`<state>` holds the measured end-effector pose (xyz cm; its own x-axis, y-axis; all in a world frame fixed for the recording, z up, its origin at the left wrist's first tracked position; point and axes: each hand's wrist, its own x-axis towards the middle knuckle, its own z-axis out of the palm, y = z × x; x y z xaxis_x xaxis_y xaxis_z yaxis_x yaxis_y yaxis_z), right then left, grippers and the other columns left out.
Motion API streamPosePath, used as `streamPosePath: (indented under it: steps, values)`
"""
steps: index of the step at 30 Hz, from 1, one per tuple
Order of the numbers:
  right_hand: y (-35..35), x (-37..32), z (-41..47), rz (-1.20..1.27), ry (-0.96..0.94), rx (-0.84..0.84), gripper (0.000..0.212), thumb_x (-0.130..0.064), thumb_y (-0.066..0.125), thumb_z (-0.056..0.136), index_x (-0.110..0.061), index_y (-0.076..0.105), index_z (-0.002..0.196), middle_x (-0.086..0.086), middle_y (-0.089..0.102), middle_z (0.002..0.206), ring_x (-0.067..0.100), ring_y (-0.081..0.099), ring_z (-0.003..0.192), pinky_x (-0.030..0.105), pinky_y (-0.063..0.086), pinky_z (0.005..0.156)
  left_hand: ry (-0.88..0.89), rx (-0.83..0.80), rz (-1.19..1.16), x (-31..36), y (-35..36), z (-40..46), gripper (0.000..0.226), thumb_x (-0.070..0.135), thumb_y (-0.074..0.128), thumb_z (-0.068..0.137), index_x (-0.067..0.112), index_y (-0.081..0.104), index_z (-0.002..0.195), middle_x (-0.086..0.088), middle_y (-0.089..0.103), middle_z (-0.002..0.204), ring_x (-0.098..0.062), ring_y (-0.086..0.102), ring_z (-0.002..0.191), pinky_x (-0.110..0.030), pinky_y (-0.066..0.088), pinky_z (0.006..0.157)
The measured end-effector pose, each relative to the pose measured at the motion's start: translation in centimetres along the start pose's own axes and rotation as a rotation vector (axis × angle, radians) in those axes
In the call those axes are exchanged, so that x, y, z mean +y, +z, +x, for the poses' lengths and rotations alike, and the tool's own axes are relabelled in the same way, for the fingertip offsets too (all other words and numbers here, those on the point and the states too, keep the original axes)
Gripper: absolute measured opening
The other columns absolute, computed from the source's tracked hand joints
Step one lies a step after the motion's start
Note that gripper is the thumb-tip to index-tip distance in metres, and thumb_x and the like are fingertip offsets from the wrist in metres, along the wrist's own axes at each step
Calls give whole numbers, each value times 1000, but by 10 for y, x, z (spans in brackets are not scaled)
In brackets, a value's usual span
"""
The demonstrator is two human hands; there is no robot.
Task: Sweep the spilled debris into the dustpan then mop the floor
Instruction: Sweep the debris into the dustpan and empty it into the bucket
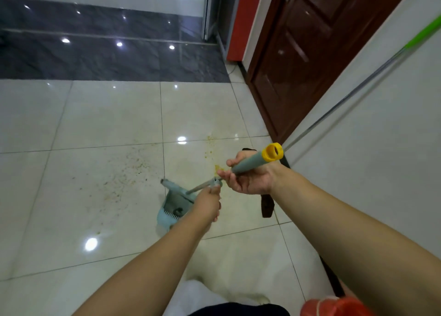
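Fine yellowish debris (124,175) is scattered over the pale floor tiles, with a denser patch (211,146) farther right. A light-blue dustpan (173,204) stands on the floor, a broom head nested against it. My right hand (248,177) grips the broom's grey-green handle (250,163) just below its yellow cap (273,151). My left hand (208,203) grips the lower metal shaft (200,187) above the dustpan. A mop pole (358,89) with a green upper section leans on the white wall at right.
A dark red door (305,53) stands ahead on the right, beside the white wall (381,148). A dark polished floor strip (95,53) lies beyond the pale tiles. A dark strap (267,206) hangs below my right wrist. A red object (334,307) sits at the bottom edge.
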<state>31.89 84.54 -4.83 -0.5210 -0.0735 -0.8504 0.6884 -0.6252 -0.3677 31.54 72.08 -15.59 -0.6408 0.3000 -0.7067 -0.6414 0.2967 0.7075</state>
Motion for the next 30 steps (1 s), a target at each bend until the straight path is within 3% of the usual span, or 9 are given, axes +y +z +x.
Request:
streamPosePath:
  steps: [3, 6, 8, 11, 16, 18, 21, 26, 30]
  values:
    - [12, 3, 7, -69, -4, -86, 10, -4, 42, 84, -11, 48, 81, 19, 65, 81, 14, 53, 46, 17, 47, 45, 37, 36, 19, 6, -15, 3, 36, 47, 36, 97, 13, 48, 93, -4, 45, 64, -15, 39, 50, -23, 31, 44]
    - [26, 10, 20, -111, -25, -114, 18, -2, 37, 87, -9, 51, 97, 18, 64, 84, 10, 49, 42, 15, 45, 41, 53, 99, -3, 10, -30, 7, 30, 41, 34, 97, 14, 47, 89, -4, 45, 61, -15, 39, 49, -23, 31, 43]
    - [34, 16, 32, -121, -39, -99, 24, -2, 38, 90, -9, 48, 111, 19, 65, 89, 9, 48, 39, 15, 45, 39, 19, 173, -25, 13, -43, 9, 31, 38, 34, 97, 13, 47, 84, -4, 44, 58, -16, 39, 47, -23, 30, 42]
    - [40, 21, 49, -203, 25, -5, 22, -7, 39, 95, -5, 43, 116, 16, 66, 87, 9, 45, 35, 15, 44, 35, 1, 275, -9, 11, -71, 10, 38, 42, 32, 98, 12, 46, 78, -4, 46, 57, -17, 39, 46, -23, 30, 41]
    - [43, 24, 71, -249, 168, 81, 16, -11, 41, 98, -1, 46, 110, 12, 58, 51, 10, 43, 28, 15, 40, 29, 47, 392, -56, -9, -122, 4, 43, 45, 32, 99, 11, 50, 80, -5, 52, 63, -17, 45, 50, -22, 33, 43]
    - [44, 27, 82, -239, 168, 111, 15, -10, 47, 97, -3, 45, 111, 18, 62, 64, 8, 43, 29, 14, 42, 30, 59, 436, -99, -15, -143, 2, 42, 44, 33, 99, 10, 51, 80, -6, 52, 67, -17, 45, 53, -24, 34, 46]
    - [40, 35, 99, -177, 171, 108, 4, -6, 48, 96, -4, 46, 95, 19, 56, 92, 7, 42, 29, 12, 45, 35, 58, 506, -176, -23, -171, -3, 41, 45, 34, 98, 13, 50, 77, -5, 49, 64, -16, 42, 50, -24, 34, 45]
    - [32, 53, 126, 52, 169, 103, 5, 1, 41, 96, 1, 47, 97, 27, 53, 97, 10, 41, 25, 14, 44, 33, 67, 617, -230, -38, -200, -11, 42, 45, 34, 98, 10, 50, 82, -6, 48, 62, -17, 41, 48, -23, 33, 44]
    - [35, 66, 150, 26, 134, 114, 13, 7, 41, 94, 5, 47, 105, 31, 52, 98, 11, 50, 30, 14, 48, 36, 75, 687, -234, -46, -208, -12, 41, 44, 34, 99, 9, 51, 86, -6, 48, 62, -17, 40, 47, -18, 33, 37]
